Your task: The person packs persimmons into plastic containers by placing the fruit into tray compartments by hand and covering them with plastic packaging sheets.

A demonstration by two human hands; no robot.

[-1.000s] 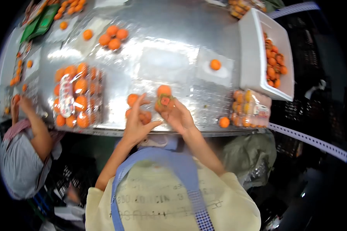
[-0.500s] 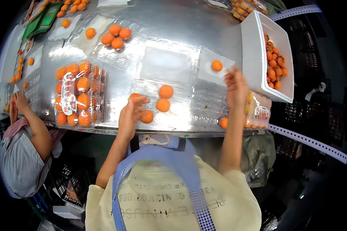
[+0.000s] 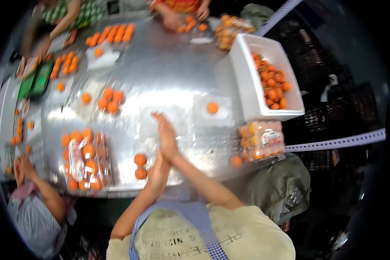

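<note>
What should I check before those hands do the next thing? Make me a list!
1. Hands apart: not ok; the left hand and right hand overlap in view.
2. Left hand free: cannot tell; its grip is hidden.
3. Two fruits beside the left hand in sight: ok.
4. Fruit inside the white box: ok, lots of orange ones.
5. Label on the filled clear pack: ok.
6. Every fruit unbruised: cannot tell; too small and blurry.

Left hand [image 3: 159,170] beside two orange fruits [image 3: 140,160]; right hand [image 3: 167,136] adjoining left.
</note>
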